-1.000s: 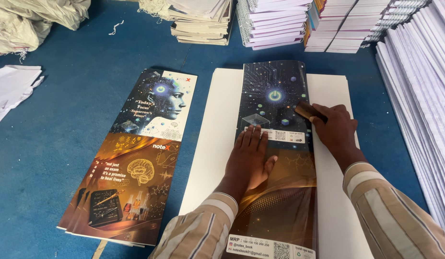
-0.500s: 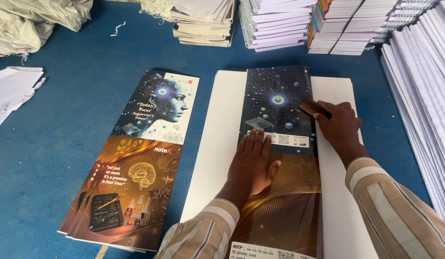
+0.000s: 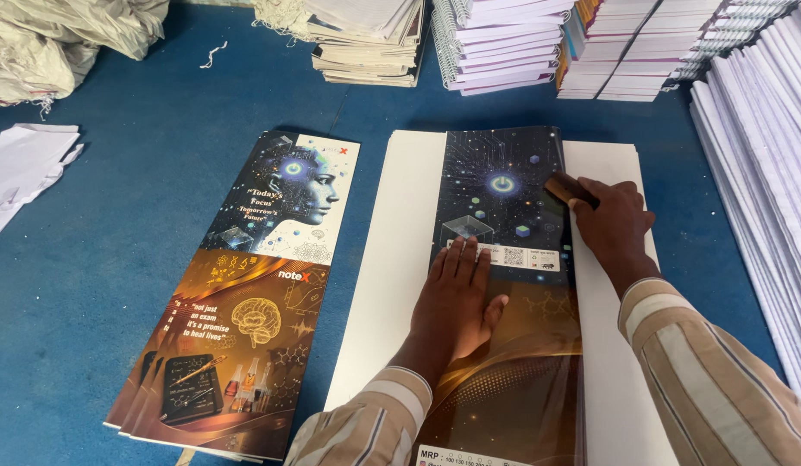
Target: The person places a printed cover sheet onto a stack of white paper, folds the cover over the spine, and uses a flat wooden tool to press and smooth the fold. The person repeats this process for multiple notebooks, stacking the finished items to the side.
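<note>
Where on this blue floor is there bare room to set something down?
Bare blue floor lies between the loose white paper at the left edge and the printed cover stack. A narrow strip runs between that stack and the white sheet. The far edge and right side are crowded with notebook stacks.

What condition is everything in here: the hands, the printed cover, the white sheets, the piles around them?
Left hand: flat, palm down on the folded cover.
Right hand: closed around a small brown block, pressing it at the cover's right edge.
Folded cover: lying folded on the white sheets.
White sheets: flat, stacked.
Pile of covers: flat, slightly fanned.
Notebook stacks: piled, closed.
</note>
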